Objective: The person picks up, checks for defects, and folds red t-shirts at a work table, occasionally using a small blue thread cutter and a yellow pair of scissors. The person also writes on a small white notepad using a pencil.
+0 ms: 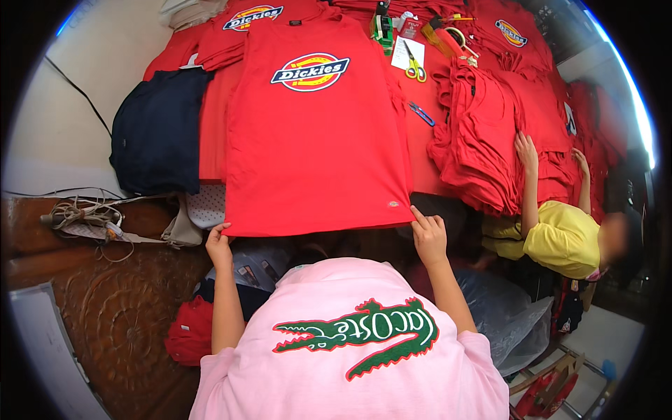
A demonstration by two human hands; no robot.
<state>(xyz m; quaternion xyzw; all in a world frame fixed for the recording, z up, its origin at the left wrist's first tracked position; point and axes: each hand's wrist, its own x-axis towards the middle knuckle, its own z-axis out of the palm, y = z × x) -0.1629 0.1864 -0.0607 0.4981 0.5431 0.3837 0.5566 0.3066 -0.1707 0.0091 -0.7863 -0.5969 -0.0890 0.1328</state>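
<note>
A red T-shirt (318,154) with a printed oval logo on its chest lies spread flat in front of me, its neck end far and its hem toward me. No sleeves show at its sides. My left hand (219,246) pinches the hem at the left corner. At the right corner, my right hand (429,236) grips the hem between thumb and fingers, beside a small sewn tag. Between the two hands the hem is stretched nearly straight. More red cloth lies beneath the shirt.
Dark navy folded garments (157,133) lie at the left. Rightward are blue thread snips (421,113), yellow-handled scissors (414,68), a green tape dispenser (382,31) and a stack of red shirts (479,140). A person in yellow (563,238) touches red shirts there. Bundled cable (87,213) lies lower left.
</note>
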